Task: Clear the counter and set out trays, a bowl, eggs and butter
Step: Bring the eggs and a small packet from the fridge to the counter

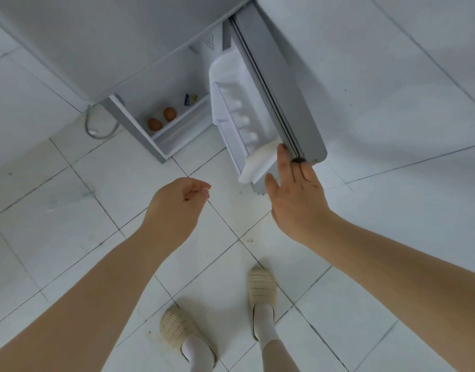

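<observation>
The person is standing before a small fridge (139, 49) on the tiled floor (69, 183), and its door (282, 84) is standing open to the right. The right hand (295, 200) is reaching up to the lower corner of the door; the fingers (282, 157) are spread and flat against the door's edge, so the hand is open and is gripping nothing. The left hand (177, 205) is hanging in the air in front of the fridge, loosely curled, with thumb and fingertips nearly meeting; it is carrying nothing that I can see.

The task's things are lying inside. Two brown eggs (162, 119) are resting on the lowest shelf (182, 122), near its front left corner, close together but not touching. The small packet, probably the butter (190, 99), is lying towards the back right corner of the same shelf, well apart from the eggs.

I judge that the step in hand is fetching the eggs and butter. To do it well, the right hand should be keeping the door wide, so it is not swinging back onto the arm. The left hand should be going low, under the shelf above, and taking the eggs one after the other with a soft round grip, because they are rolling easily and breaking easily.
</observation>
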